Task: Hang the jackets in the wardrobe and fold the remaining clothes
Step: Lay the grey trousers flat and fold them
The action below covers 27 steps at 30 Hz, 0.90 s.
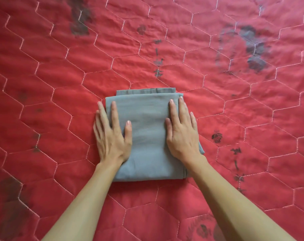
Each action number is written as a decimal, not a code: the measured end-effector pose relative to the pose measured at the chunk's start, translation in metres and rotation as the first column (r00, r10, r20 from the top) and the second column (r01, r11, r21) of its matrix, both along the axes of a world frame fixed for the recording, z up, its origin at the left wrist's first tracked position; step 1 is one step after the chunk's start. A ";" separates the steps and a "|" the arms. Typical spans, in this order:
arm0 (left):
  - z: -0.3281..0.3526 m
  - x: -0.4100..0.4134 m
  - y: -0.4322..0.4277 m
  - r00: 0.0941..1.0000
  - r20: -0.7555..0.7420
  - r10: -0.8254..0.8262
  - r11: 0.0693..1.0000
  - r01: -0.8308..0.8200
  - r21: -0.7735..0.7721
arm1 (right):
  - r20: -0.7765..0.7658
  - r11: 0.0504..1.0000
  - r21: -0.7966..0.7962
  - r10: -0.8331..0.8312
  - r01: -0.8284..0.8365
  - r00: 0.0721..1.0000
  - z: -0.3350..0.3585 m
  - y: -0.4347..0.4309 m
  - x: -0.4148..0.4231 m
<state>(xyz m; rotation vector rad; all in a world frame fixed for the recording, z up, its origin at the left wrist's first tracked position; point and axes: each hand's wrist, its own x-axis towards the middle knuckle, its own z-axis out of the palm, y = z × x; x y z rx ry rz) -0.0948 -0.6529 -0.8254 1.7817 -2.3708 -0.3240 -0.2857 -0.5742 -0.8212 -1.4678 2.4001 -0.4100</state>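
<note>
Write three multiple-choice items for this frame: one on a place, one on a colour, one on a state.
1. Where does the folded garment lie?
A. on the quilted bedcover
B. on a hanger
C. in a drawer

2. What colour is the garment?
A. white
B. grey
C. green

3. How are the left hand and right hand?
A. clenched in fists
B. lifted clear of it
C. flat, fingers straight, on the garment

Key: 1 A, red quilting shows all round it; 2 B, the cloth is plain grey; 3 C, straight fingers rest along its two sides.
</note>
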 end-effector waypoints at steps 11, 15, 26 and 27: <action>0.011 0.026 0.045 0.999 0.029 0.032 0.992 -0.035 0.120 | -0.007 0.976 0.103 -0.193 0.193 0.981 0.009 0.061 0.032; 0.009 0.043 0.080 0.993 0.114 -0.028 0.993 0.014 0.117 | -0.102 0.971 0.177 -0.145 0.161 0.984 0.005 0.092 0.043; 0.030 0.039 0.076 0.991 -0.029 0.128 0.966 -0.117 0.231 | 0.167 0.953 0.115 -0.295 0.279 0.941 0.039 0.087 0.022; 0.036 0.035 0.079 0.969 -0.097 0.225 0.945 -0.193 0.262 | 0.277 0.919 0.164 -0.391 0.358 0.878 0.041 0.088 0.018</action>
